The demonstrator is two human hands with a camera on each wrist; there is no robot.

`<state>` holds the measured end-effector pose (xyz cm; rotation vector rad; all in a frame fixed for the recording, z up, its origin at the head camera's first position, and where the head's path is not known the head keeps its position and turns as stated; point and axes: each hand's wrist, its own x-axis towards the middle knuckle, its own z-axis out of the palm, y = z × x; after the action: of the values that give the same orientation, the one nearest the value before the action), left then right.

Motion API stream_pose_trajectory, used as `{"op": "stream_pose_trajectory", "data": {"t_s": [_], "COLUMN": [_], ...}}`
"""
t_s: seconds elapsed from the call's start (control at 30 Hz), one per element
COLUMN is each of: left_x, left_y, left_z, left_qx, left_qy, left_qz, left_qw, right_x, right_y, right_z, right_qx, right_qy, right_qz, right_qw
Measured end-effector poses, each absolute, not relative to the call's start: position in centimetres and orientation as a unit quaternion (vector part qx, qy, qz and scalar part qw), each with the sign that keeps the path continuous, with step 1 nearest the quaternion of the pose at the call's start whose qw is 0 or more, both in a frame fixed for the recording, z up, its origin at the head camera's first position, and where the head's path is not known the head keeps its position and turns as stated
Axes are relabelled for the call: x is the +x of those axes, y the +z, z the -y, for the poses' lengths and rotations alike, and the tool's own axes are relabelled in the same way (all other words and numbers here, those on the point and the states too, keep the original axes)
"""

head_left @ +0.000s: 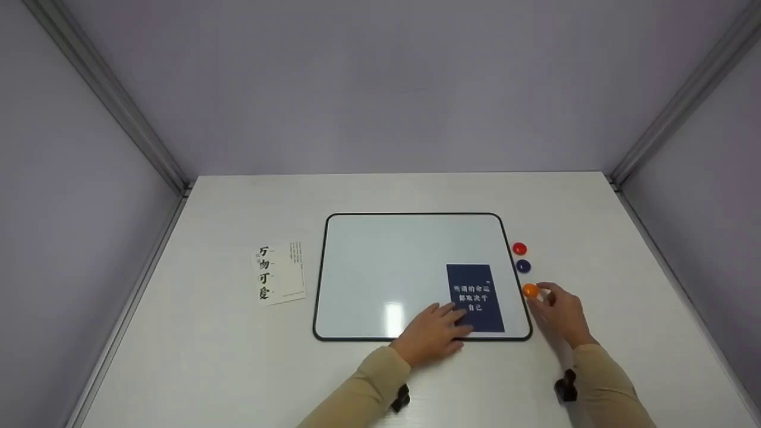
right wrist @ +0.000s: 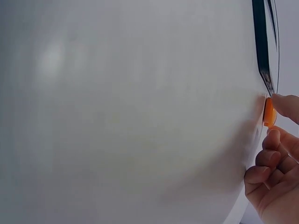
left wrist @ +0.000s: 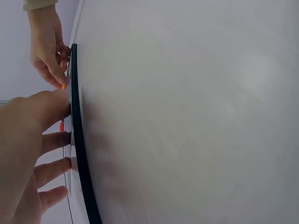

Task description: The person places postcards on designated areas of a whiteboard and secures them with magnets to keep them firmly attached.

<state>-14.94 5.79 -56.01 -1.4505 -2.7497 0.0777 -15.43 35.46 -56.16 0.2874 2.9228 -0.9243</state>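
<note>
A dark blue card with white characters lies on the lower right of a black-framed whiteboard. My left hand rests with spread fingers over the card's lower left corner and the board's near edge. An orange round magnet sits at the board's right edge, pinched between the thumb and index finger of my right hand. The right wrist view shows the same orange magnet between thumb and finger, the other fingers curled. Farther back along that edge are a dark blue magnet and a red magnet.
A white card with black characters lies on the white table, left of the whiteboard. Grey walls enclose the table at the back and both sides. A small black device is at the right wrist.
</note>
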Motion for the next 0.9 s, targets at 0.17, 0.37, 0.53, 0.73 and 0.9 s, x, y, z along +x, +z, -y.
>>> {"op": "stream_pose_trajectory", "data": {"t_s": [0.17, 0.37, 0.53, 0.73, 0.9], "left_x": [-15.07, -15.05, -15.03, -15.01, -14.89], "left_y": [-55.95, -55.98, -55.94, -56.01, -56.13], "left_z": [-6.0, -6.19, -6.25, -6.37, -6.61], "left_qx": [-0.463, -0.459, -0.456, -0.451, -0.451], "left_qy": [0.011, 0.007, 0.011, 0.021, 0.01], "left_qz": [0.886, 0.888, 0.89, 0.892, 0.892], "left_qw": [0.008, -0.001, -0.001, -0.008, 0.001], "right_x": [-15.57, -15.71, -15.79, -15.93, -16.16], "right_y": [-56.18, -56.23, -56.27, -56.27, -56.41], "right_z": [-35.33, -35.18, -35.07, -34.97, -35.04], "right_qx": [0.103, 0.116, 0.13, 0.139, 0.127], "right_qy": [-0.303, -0.306, -0.308, -0.304, -0.294], "right_qz": [-0.947, -0.943, -0.941, -0.94, -0.946], "right_qw": [0.042, 0.052, 0.06, 0.064, 0.046]}}
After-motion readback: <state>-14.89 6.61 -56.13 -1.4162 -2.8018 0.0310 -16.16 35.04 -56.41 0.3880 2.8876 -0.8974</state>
